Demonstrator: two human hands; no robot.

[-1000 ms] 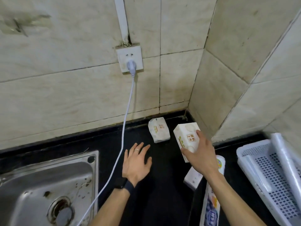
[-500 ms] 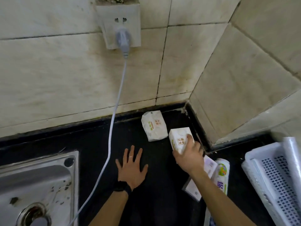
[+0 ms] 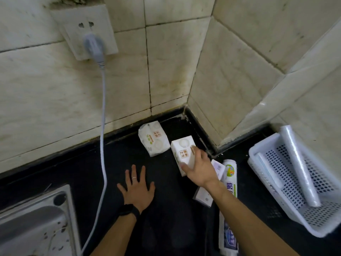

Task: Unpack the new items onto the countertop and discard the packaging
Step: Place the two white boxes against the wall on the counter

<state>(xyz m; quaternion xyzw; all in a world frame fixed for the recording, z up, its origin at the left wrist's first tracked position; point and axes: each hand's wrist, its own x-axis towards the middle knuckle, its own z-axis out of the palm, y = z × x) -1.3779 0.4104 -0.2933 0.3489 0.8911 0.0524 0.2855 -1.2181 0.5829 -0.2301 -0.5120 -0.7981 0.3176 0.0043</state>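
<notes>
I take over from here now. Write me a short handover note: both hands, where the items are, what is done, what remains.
Left hand: open, flat on the countertop.
Right hand: grips the second tissue pack near the corner.
Done: first tissue pack lies by the back wall.
To do: release the held pack. The white box and printed pack lie by the right forearm. No discarded packaging is in view.
</notes>
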